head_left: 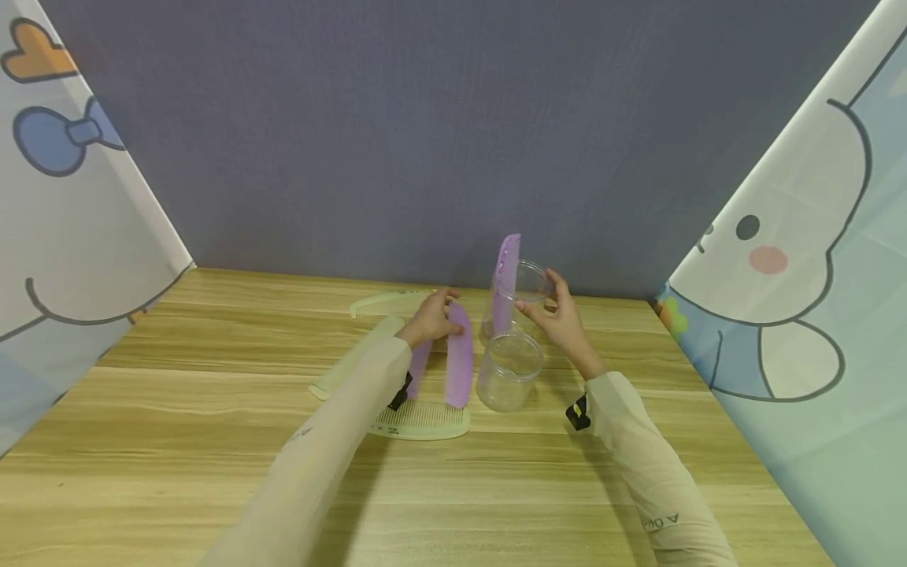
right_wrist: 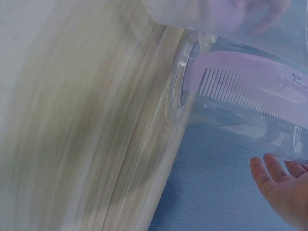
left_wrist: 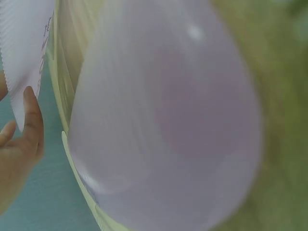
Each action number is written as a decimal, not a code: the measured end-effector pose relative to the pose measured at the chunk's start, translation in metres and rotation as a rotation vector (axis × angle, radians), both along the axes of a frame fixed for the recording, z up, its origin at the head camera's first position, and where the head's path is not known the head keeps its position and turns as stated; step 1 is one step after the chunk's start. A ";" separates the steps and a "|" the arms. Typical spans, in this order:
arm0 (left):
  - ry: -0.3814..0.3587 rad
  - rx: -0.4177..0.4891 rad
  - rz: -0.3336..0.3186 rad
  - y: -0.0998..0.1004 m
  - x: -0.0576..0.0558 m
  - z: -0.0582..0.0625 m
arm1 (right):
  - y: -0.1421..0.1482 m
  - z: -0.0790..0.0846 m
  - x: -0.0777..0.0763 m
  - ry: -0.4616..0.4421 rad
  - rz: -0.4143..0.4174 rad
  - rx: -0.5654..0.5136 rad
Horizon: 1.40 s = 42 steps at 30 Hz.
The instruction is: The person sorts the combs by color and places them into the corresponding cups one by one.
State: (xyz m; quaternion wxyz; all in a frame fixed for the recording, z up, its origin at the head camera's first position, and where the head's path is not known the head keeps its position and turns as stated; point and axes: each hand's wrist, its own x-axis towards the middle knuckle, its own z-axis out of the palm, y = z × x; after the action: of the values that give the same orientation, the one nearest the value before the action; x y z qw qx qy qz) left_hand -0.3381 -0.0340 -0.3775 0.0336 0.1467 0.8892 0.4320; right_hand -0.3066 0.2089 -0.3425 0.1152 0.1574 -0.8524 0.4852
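My left hand (head_left: pixel 432 316) pinches the far end of a purple comb (head_left: pixel 460 362) between thumb and fingers. In the left wrist view its fingertips (left_wrist: pixel 31 103) lie on the comb's tip. A second purple comb (head_left: pixel 420 368) is partly hidden under my left wrist. My right hand (head_left: pixel 558 316) curls round the upper rim of a clear plastic cup (head_left: pixel 536 272), thumb on the near side and fingers on the far side. Inside that cup a purple comb (head_left: pixel 505 272) stands upright, its top poking out above the rim; its teeth show through the wall in the right wrist view.
Just in front stands another clear cup (head_left: pixel 506 386). Pale green combs lie on the wooden table (head_left: pixel 177 441): one at the back (head_left: pixel 386 303), one at the left (head_left: pixel 354 358), one at the front (head_left: pixel 425 425). A grey-blue wall panel (head_left: pixel 319 157) rises behind the table.
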 end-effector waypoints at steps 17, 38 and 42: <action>0.011 0.128 0.031 0.000 0.007 0.012 | -0.011 0.019 0.018 -0.017 0.021 -0.051; 0.140 0.329 -0.001 -0.002 0.013 0.035 | -0.007 0.012 0.011 -0.017 0.008 -0.040; 0.183 0.345 0.002 -0.002 0.013 0.039 | 0.000 0.000 -0.001 -0.012 -0.005 -0.030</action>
State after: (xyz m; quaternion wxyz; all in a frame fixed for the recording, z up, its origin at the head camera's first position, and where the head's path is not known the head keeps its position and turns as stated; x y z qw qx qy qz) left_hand -0.3252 -0.0361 -0.3388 -0.0735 0.1883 0.8014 0.5630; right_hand -0.3071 0.2089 -0.3425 0.1137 0.1507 -0.8461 0.4984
